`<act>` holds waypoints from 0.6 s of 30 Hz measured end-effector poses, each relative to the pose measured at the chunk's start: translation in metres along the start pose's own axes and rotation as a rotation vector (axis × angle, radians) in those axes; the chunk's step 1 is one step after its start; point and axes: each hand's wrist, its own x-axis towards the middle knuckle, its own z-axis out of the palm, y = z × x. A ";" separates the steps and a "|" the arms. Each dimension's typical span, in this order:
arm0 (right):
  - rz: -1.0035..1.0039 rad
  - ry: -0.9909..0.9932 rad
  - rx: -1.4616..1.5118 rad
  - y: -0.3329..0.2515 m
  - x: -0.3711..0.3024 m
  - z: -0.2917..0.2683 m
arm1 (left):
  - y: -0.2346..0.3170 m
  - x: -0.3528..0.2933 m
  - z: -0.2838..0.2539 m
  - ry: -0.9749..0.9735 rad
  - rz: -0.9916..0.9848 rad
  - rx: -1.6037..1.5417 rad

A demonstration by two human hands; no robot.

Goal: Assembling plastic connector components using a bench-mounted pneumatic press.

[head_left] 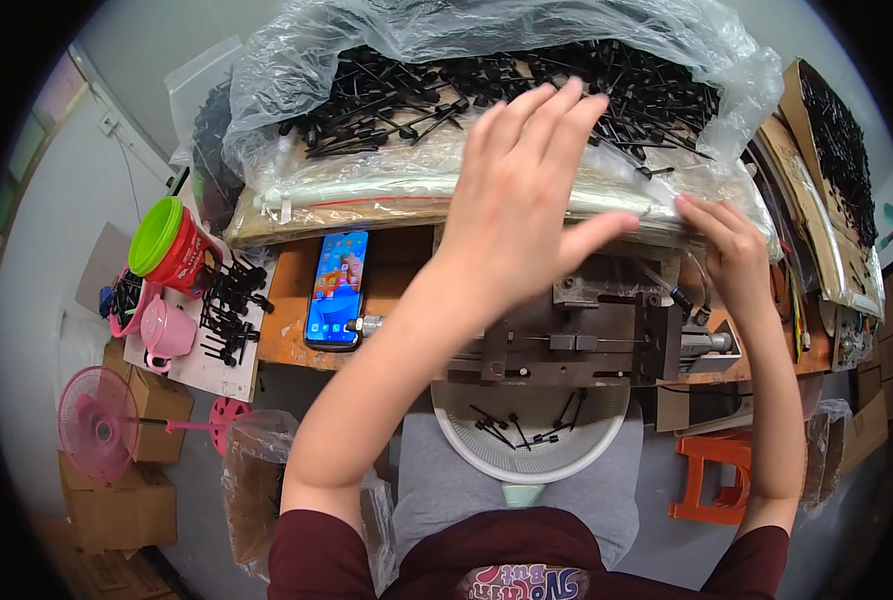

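Film (292, 80), clear and crinkled, surrounds thin black rods (657, 95) with knobbed ends.

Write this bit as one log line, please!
left hand: open, over plastic bag | right hand: by bag's edge | black pins: piled in bag | basket: some pins inside

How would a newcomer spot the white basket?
Find the dark metal fixture on the orange-brown bench. Just below it in view, over the grey-trousered lap, is the round basket. Its few scattered black parts set it apart from the big heap above.
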 end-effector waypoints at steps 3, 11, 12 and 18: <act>0.059 -0.044 0.012 0.027 0.003 -0.001 | -0.018 0.017 0.029 -0.412 -0.102 -0.044; 0.430 -0.288 -0.119 0.082 0.060 -0.016 | -0.007 0.008 0.044 -0.576 -0.102 -0.096; 0.367 -0.119 -0.008 0.068 0.076 -0.012 | -0.008 0.009 0.043 -0.607 -0.119 -0.068; 0.268 -0.187 -0.017 0.023 0.137 0.033 | 0.015 -0.007 0.037 -0.227 -0.012 -0.053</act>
